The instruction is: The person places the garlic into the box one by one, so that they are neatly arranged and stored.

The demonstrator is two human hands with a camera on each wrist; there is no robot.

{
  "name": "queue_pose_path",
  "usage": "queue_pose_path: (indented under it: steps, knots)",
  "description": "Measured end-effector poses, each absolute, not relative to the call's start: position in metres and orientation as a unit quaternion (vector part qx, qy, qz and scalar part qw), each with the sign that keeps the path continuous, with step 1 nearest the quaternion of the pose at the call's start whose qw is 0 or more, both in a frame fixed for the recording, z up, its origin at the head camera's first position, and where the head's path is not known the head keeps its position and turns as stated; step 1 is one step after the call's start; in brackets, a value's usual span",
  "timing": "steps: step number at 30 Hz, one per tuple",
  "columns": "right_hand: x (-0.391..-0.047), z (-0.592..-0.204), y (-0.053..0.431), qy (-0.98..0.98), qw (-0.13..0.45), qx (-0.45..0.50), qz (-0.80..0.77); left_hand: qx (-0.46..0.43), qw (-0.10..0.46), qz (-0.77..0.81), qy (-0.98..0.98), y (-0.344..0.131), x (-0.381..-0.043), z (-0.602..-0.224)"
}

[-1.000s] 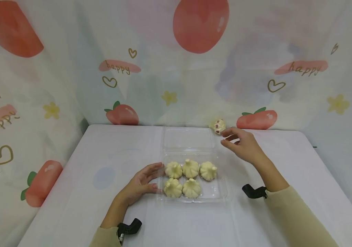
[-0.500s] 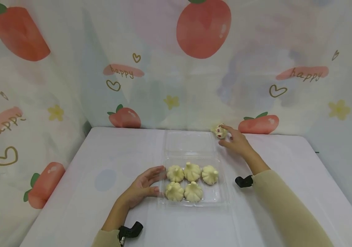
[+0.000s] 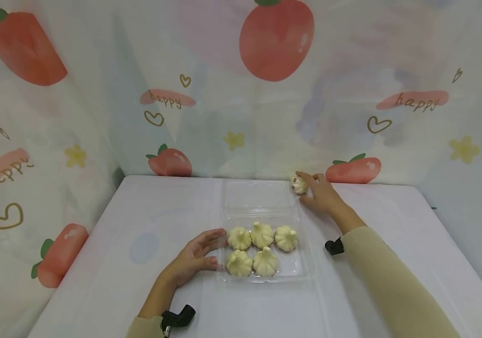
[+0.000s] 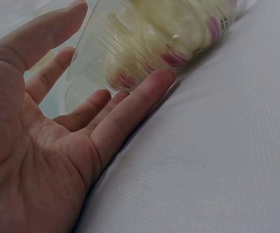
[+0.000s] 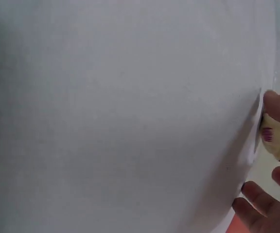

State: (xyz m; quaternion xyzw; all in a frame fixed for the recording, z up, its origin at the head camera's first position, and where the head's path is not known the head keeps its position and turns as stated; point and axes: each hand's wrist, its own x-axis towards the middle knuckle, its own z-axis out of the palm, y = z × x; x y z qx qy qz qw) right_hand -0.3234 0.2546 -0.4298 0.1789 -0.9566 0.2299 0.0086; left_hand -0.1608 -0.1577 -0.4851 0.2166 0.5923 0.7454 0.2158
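Observation:
A pale yellow garlic bulb (image 3: 299, 185) with purplish patches is at the table's back edge, pinched between the thumb and fingers of my right hand (image 3: 320, 195). In the right wrist view, the thumb overlaps this garlic bulb (image 5: 275, 141) at the frame's right edge. My left hand (image 3: 194, 253) has its fingertips at the left side of a clear plastic clamshell box (image 3: 289, 267), fingers loosely extended. Several more garlic bulbs (image 3: 262, 234) sit inside that box, three in the back row and two in front. In the left wrist view, their purplish patches show through the ribbed wall.
The box's clear lid (image 3: 258, 195) lies folded back toward the rear of the table. A white cloth (image 3: 173, 202) covers the table. Behind it hangs a printed curtain (image 3: 211, 61) with fruit and lettering.
My right hand has moved left onto the garlic bulb at the back and taken hold of it. That bulb has turned, showing less of its marked base. My left hand stays at the box.

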Motion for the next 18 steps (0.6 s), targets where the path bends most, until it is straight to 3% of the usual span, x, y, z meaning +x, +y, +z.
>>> queue_pose_path:
  steps: [9,18]
  knots:
    - [-0.313,-0.422,0.262,-0.968,0.011,0.083,0.236,0.219,0.213,0.749,0.587,-0.157,-0.159,-0.487]
    - [-0.251,-0.407,0.271,-0.921,0.062,-0.014,0.384,0.217,0.212,0.741,0.598,-0.159,-0.161,-0.485]
